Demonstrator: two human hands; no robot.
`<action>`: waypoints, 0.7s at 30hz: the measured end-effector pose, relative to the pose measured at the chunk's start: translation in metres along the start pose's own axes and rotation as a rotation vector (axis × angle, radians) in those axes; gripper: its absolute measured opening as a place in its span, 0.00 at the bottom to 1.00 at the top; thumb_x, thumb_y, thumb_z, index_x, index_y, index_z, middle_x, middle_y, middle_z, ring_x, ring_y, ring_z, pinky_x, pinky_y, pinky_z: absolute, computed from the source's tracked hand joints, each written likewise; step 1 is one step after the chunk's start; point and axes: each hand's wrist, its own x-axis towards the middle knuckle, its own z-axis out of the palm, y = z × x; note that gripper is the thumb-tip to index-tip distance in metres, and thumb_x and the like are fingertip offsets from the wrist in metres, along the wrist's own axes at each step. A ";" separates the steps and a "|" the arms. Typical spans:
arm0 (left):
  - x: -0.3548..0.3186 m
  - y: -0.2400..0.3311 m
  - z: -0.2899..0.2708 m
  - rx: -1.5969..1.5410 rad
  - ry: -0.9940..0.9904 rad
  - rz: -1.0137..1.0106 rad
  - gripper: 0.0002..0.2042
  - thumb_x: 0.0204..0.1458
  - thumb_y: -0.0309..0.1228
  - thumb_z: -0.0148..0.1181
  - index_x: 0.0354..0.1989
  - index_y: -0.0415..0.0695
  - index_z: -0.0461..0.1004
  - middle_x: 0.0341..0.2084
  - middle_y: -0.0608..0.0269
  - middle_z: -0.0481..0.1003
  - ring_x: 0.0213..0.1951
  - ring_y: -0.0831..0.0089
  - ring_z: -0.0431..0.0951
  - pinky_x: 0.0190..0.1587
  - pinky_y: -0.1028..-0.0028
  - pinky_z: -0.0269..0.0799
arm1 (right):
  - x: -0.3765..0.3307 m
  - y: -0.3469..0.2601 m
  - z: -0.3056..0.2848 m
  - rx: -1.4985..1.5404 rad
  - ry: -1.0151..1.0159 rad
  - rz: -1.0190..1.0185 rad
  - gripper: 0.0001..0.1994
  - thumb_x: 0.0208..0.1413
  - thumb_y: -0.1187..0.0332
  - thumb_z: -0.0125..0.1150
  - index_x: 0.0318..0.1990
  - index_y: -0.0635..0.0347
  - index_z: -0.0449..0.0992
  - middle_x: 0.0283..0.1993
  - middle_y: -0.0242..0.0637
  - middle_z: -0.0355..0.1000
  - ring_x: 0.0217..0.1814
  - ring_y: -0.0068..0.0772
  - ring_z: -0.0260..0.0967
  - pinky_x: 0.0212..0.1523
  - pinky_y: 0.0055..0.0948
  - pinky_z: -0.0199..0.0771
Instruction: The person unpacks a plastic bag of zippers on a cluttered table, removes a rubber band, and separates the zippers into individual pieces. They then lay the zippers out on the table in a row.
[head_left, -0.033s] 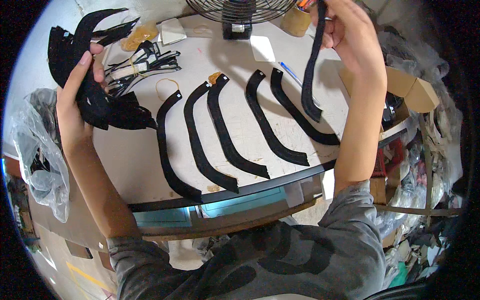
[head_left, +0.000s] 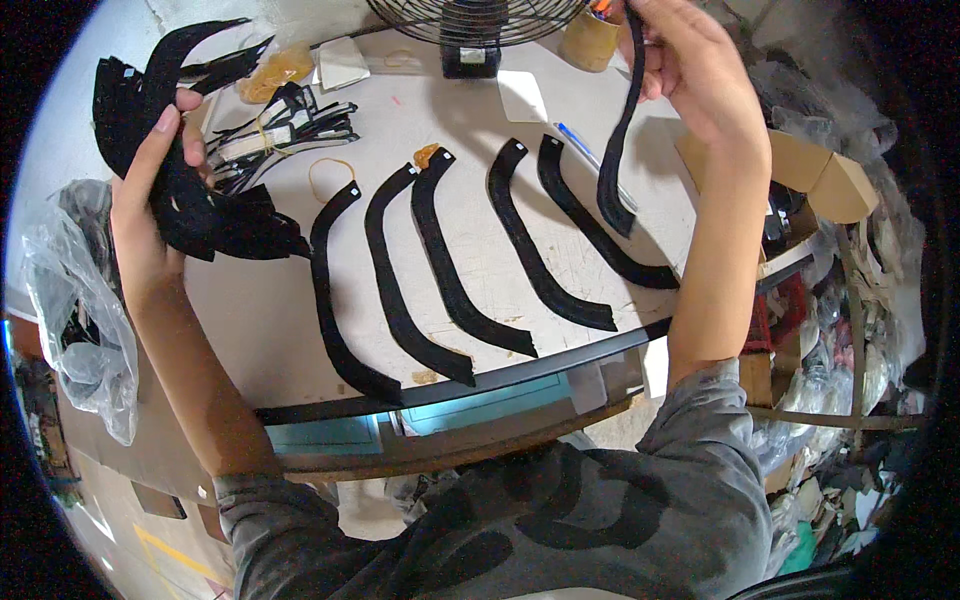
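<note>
My left hand point(head_left: 148, 200) grips a thick bundle of curved black fabric strips point(head_left: 225, 222) at the left of the table, thumb and fingers closed round it. Raised at the far right, my right hand point(head_left: 700, 75) pinches a single black fabric strip point(head_left: 622, 140) by its upper end. That strip hangs down, its lower end near a blue pen point(head_left: 580, 145). Between the hands, several similar curved strips point(head_left: 447, 255) lie side by side on the white table point(head_left: 250, 330), most with a small white square at the far end.
A banded bundle of black-and-white strips point(head_left: 260, 140) lies beyond my left hand, near a bag of rubber bands point(head_left: 275, 72). At the back stand a black fan point(head_left: 475, 25) and a pencil cup point(head_left: 590, 42). A cardboard box point(head_left: 825, 180) sits right; clear plastic bags point(head_left: 85, 320) hang left.
The lower end of the strip in my right hand has swung slightly left and up. The left hand keeps its hold on the bundle.
</note>
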 end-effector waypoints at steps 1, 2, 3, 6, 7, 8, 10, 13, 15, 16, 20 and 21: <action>0.003 -0.003 -0.002 -0.010 -0.018 -0.004 0.14 0.63 0.35 0.57 0.49 0.36 0.77 0.25 0.69 0.73 0.25 0.81 0.71 0.29 0.82 0.65 | 0.000 0.001 -0.003 -0.115 -0.014 0.092 0.13 0.71 0.63 0.55 0.34 0.59 0.75 0.20 0.26 0.68 0.15 0.18 0.62 0.15 0.21 0.62; 0.004 -0.003 -0.002 -0.019 -0.036 -0.005 0.14 0.63 0.35 0.57 0.49 0.36 0.78 0.25 0.69 0.73 0.25 0.81 0.71 0.29 0.82 0.65 | 0.006 0.010 -0.015 -0.227 -0.062 0.120 0.13 0.71 0.60 0.54 0.38 0.59 0.75 0.21 0.26 0.68 0.15 0.16 0.61 0.16 0.20 0.63; 0.003 -0.001 0.002 -0.013 -0.009 -0.013 0.14 0.63 0.35 0.58 0.49 0.37 0.77 0.25 0.69 0.72 0.25 0.81 0.70 0.29 0.82 0.64 | 0.017 0.028 -0.035 -0.339 -0.110 0.148 0.14 0.71 0.57 0.54 0.43 0.59 0.76 0.21 0.26 0.69 0.14 0.15 0.60 0.16 0.20 0.65; 0.003 -0.001 0.000 0.042 0.009 0.000 0.14 0.63 0.35 0.57 0.50 0.37 0.77 0.24 0.69 0.71 0.25 0.82 0.69 0.28 0.82 0.64 | 0.021 0.037 -0.042 -0.481 -0.204 0.113 0.19 0.69 0.51 0.55 0.46 0.60 0.79 0.19 0.21 0.64 0.14 0.12 0.56 0.16 0.18 0.63; 0.003 -0.002 0.000 0.041 0.002 -0.018 0.14 0.64 0.36 0.56 0.51 0.38 0.75 0.25 0.70 0.69 0.26 0.82 0.68 0.29 0.82 0.63 | 0.017 0.030 -0.042 -0.501 -0.183 0.120 0.19 0.69 0.52 0.55 0.46 0.59 0.79 0.19 0.21 0.64 0.14 0.11 0.55 0.16 0.18 0.62; 0.004 -0.003 0.000 0.039 -0.005 -0.036 0.14 0.66 0.36 0.55 0.52 0.39 0.74 0.25 0.71 0.67 0.27 0.82 0.67 0.31 0.81 0.61 | 0.014 0.023 -0.042 -0.521 -0.162 0.127 0.18 0.69 0.52 0.55 0.47 0.59 0.79 0.20 0.21 0.64 0.15 0.11 0.54 0.15 0.18 0.60; 0.004 -0.002 0.000 0.046 -0.019 -0.051 0.14 0.67 0.37 0.54 0.53 0.40 0.72 0.26 0.72 0.65 0.28 0.82 0.65 0.32 0.81 0.60 | 0.007 0.008 -0.043 -0.453 -0.143 0.175 0.14 0.69 0.57 0.55 0.43 0.58 0.78 0.19 0.22 0.64 0.15 0.14 0.56 0.15 0.19 0.57; 0.004 -0.003 -0.001 0.067 -0.036 -0.047 0.15 0.67 0.37 0.54 0.53 0.40 0.72 0.25 0.72 0.65 0.28 0.82 0.65 0.31 0.81 0.59 | 0.000 -0.009 -0.042 -0.289 -0.155 0.269 0.09 0.69 0.67 0.58 0.38 0.61 0.76 0.25 0.28 0.70 0.18 0.15 0.63 0.17 0.18 0.62; 0.004 -0.004 -0.002 0.081 -0.041 -0.047 0.15 0.67 0.38 0.54 0.53 0.40 0.72 0.25 0.72 0.64 0.28 0.82 0.65 0.31 0.81 0.59 | 0.006 0.016 -0.045 -0.580 -0.198 0.126 0.13 0.68 0.59 0.56 0.44 0.60 0.78 0.22 0.25 0.66 0.16 0.14 0.57 0.16 0.19 0.58; 0.005 -0.005 -0.002 0.081 -0.029 -0.048 0.15 0.67 0.38 0.54 0.53 0.40 0.72 0.25 0.72 0.64 0.28 0.82 0.64 0.31 0.81 0.59 | 0.006 0.021 -0.042 -0.725 -0.214 0.054 0.17 0.68 0.55 0.55 0.47 0.59 0.79 0.21 0.23 0.64 0.16 0.14 0.54 0.16 0.20 0.55; 0.008 -0.009 -0.007 0.067 -0.012 -0.059 0.15 0.66 0.37 0.54 0.54 0.39 0.72 0.24 0.72 0.64 0.28 0.82 0.64 0.31 0.81 0.58 | 0.017 0.045 -0.020 -0.940 -0.481 0.402 0.19 0.67 0.59 0.49 0.43 0.70 0.76 0.31 0.44 0.77 0.24 0.34 0.79 0.26 0.32 0.84; 0.009 -0.009 -0.007 0.059 -0.017 -0.062 0.15 0.66 0.37 0.55 0.54 0.39 0.72 0.25 0.72 0.64 0.28 0.82 0.64 0.31 0.80 0.58 | 0.020 0.054 -0.018 -0.970 -0.514 0.478 0.19 0.67 0.60 0.49 0.43 0.72 0.76 0.32 0.46 0.78 0.27 0.36 0.80 0.27 0.34 0.86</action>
